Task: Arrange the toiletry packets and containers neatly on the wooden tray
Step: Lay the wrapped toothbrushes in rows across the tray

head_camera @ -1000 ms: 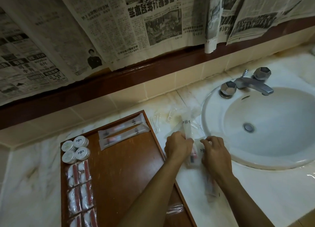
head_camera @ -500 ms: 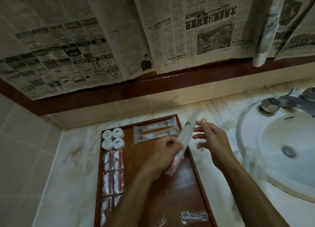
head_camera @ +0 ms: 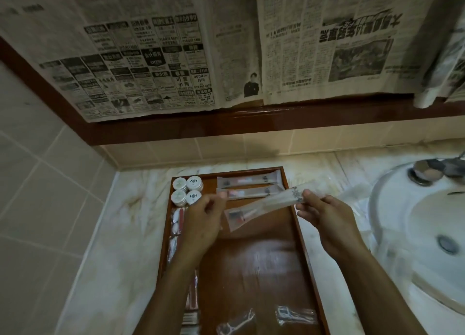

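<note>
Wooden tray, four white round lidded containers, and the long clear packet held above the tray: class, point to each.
Wooden tray (head_camera: 254,266), head view, bare floor.
White round lidded containers (head_camera: 187,191), head view, cluster's centre.
Long clear packet (head_camera: 261,205), head view, its middle.

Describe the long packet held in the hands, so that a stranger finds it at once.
Start at the wooden tray left of the sink. Above its far half, the right hand pinches a long clear packet. Unlike the two similar packets lying flat along the far edge, it slants in the air.
</note>
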